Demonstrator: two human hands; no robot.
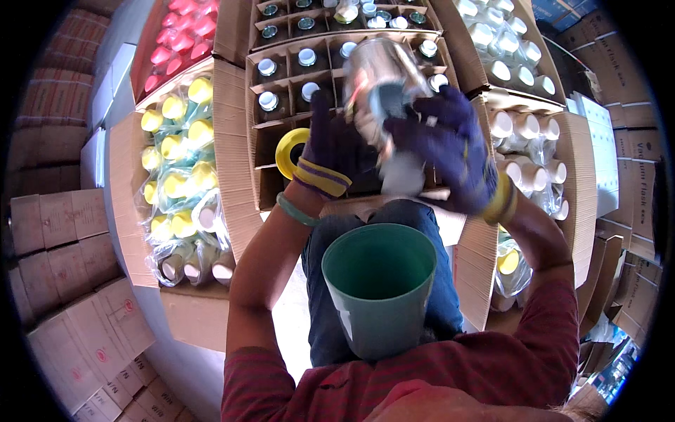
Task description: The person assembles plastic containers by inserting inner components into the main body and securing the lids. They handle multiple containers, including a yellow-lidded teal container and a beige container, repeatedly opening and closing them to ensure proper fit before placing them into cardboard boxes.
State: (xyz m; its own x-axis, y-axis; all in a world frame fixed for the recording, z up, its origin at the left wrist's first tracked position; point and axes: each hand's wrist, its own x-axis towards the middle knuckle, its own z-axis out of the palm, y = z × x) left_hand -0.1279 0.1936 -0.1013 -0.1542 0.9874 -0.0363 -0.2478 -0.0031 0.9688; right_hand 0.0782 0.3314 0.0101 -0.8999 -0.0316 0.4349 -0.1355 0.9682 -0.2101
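A shiny silver cylinder (380, 60), smeared by motion, is held between my two gloved hands above the near edge of the middle carton. My left hand (334, 144), in a purple glove with a yellow cuff, grips its left side, with part of the fingers in shadow. From the right, my right hand (453, 151) curls its fingers over it. A whitish rounded piece (402, 176) shows just below the hands, its link to the cylinder unclear. Between my thighs stands a green, open-topped tub-shaped container (380, 316). A yellow ring (287, 155) sits beside my left wrist in the carton.
The divided carton (249, 91) ahead holds several white-capped bottles (307, 58). Yellow-topped flasks (174, 148) in plastic fill the left carton, with pink-topped ones (183, 35) beyond. On the right are cartons of white-topped flasks (527, 126). Stacked boxes (91, 330) line both sides.
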